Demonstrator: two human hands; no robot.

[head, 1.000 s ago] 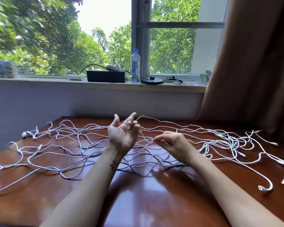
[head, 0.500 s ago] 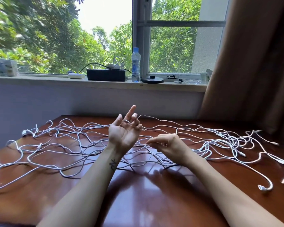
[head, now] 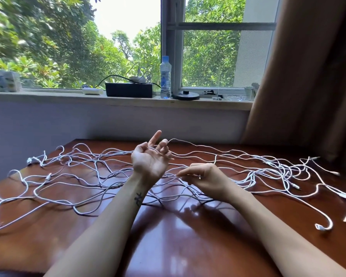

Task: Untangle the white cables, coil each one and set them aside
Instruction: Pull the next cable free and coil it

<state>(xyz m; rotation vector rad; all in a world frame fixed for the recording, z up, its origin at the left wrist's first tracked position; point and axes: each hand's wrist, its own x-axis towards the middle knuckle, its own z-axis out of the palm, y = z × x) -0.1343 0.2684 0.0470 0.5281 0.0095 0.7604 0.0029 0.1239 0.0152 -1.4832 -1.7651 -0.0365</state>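
A: Where are the white cables [head: 253, 177]?
B: Spread in one tangle across the counter [head: 178, 236], mid-frame. None coiled yet.
A: The hands?
B: Left hand [head: 150, 162] is palm up, fingers [head: 164, 145] curled round a strand; right hand [head: 206, 176] pinches another just beside it.
A: Next?
B: Probably trace that strand to an end and draw it free slowly.

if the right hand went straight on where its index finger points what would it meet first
Probably the heel of the left hand, just beyond the fingertip of the right hand along the white cable it pinches; depth is unclear.
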